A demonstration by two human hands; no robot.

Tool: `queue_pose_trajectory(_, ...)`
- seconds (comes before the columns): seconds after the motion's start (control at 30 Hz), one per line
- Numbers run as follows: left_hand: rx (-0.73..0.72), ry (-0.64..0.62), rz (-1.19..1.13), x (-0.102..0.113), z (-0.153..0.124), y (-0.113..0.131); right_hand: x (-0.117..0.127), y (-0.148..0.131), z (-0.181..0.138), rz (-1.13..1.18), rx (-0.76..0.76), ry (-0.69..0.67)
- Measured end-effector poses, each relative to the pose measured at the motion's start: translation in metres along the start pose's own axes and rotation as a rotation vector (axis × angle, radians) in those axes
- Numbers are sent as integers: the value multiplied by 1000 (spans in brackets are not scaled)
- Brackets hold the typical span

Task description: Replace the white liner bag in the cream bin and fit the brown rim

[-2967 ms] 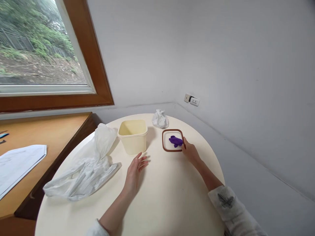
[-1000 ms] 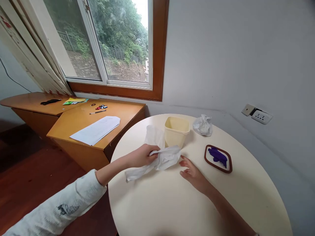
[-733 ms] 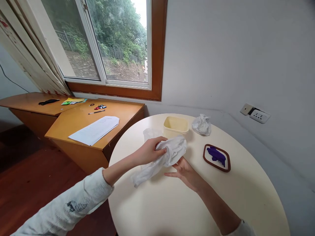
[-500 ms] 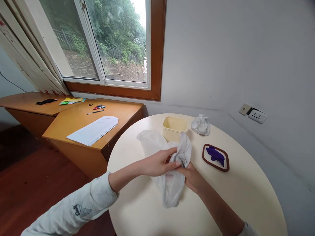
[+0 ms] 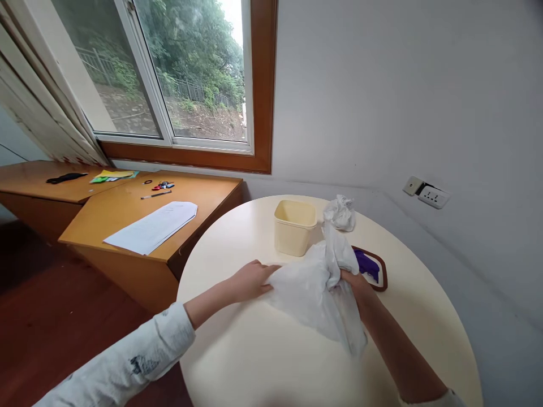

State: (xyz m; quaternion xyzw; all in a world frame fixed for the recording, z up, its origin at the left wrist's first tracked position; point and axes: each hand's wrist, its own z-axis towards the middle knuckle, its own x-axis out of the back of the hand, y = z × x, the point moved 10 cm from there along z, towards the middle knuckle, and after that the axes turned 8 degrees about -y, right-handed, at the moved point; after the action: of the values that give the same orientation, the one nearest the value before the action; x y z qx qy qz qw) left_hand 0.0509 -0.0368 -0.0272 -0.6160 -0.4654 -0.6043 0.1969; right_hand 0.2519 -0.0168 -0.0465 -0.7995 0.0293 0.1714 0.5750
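Note:
A thin white plastic bag (image 5: 311, 282) is stretched between my two hands above the round table. My left hand (image 5: 252, 281) pinches its left edge between thumb and fingers. On the other side my right hand (image 5: 355, 282) is closed on the bunched part of the bag, its fingers partly hidden by the plastic. Just behind the bag stands a cream square bin (image 5: 296, 229), upright with its top open. To the right lies a brown-rimmed tray (image 5: 384, 277) with a purple cloth (image 5: 367, 265) on it, partly covered by my right hand and the bag.
A second crumpled white bag (image 5: 340, 213) sits at the back of the round table (image 5: 271, 362), near the wall. The wooden desk (image 5: 216, 195) on the left holds papers (image 5: 153, 227), a pen (image 5: 156, 195) and keys (image 5: 163, 185). A wall socket (image 5: 433, 196) is at the right.
My hands have moved apart, the left one leftward and the right one rightward. The bunched bag is now spread between them, and more of the bin shows.

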Motion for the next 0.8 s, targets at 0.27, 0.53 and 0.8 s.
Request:
queue_pose_trajectory(0.27, 132, 41, 82, 16, -25, -50, 64, -13, 13, 59, 135, 140)
queue_pose_trajectory(0.53, 125, 229, 32, 68, -57, -38, 75, -8, 8, -152, 177, 151)
queue_pose_trajectory(0.8, 62, 99, -180, 32, -44, -19, -11, -27, -27, -848, 486, -32)
